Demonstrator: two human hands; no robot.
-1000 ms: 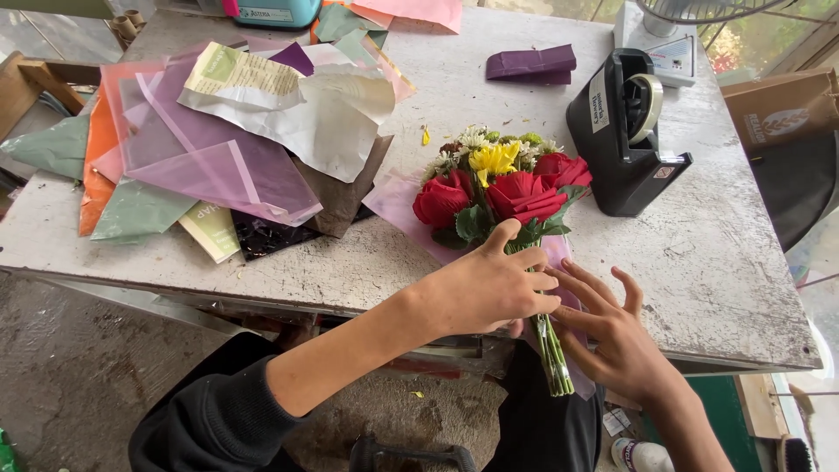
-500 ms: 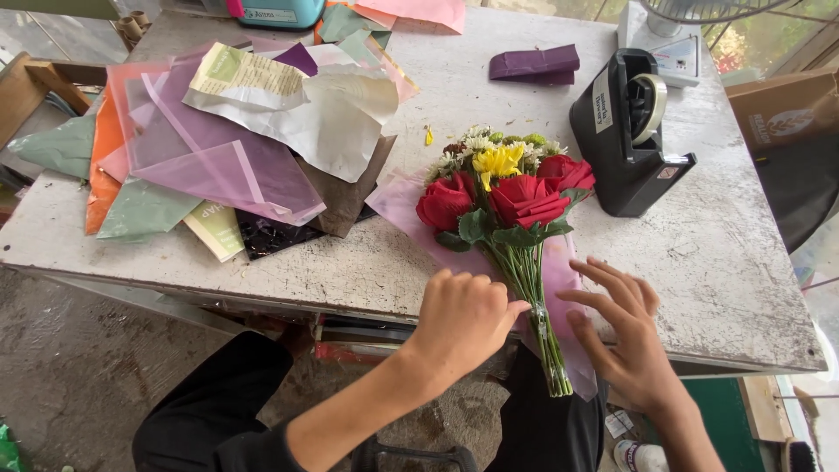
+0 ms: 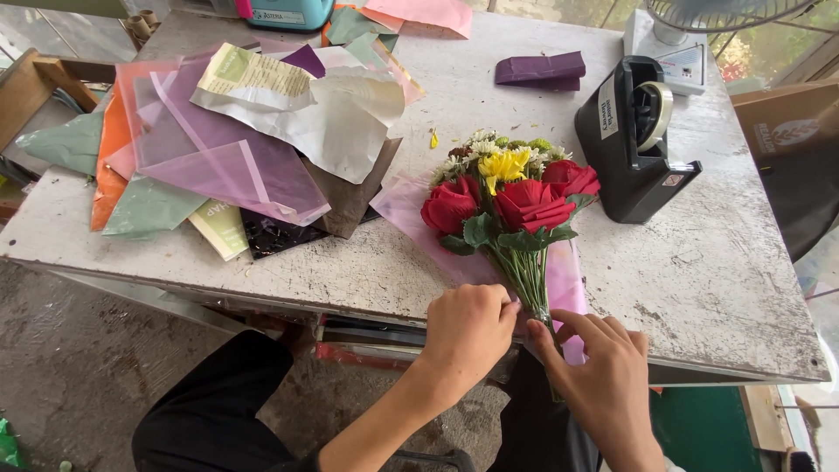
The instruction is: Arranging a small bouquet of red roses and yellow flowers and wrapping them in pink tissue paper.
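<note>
The bouquet [image 3: 511,210] stems are pinched by the left hand [image 3: 470,328] at the bench [image 3: 717,262] edge, while the right hand [image 3: 603,380] is laid loosely open on the pink wrap [image 3: 568,284].

Red roses [image 3: 507,203], pink wrapping sheet [image 3: 568,288], black tape dispenser [image 3: 631,140].

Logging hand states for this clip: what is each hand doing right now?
Left hand: fingers curled, pinching the pink wrapping sheet beside the bouquet stems.
Right hand: open, fingertips touching the stems.

Lit by soft, even daylight, brighter beyond the hands. Faint shadows only. Sharp throughout, slightly bowed at the edges.
</note>
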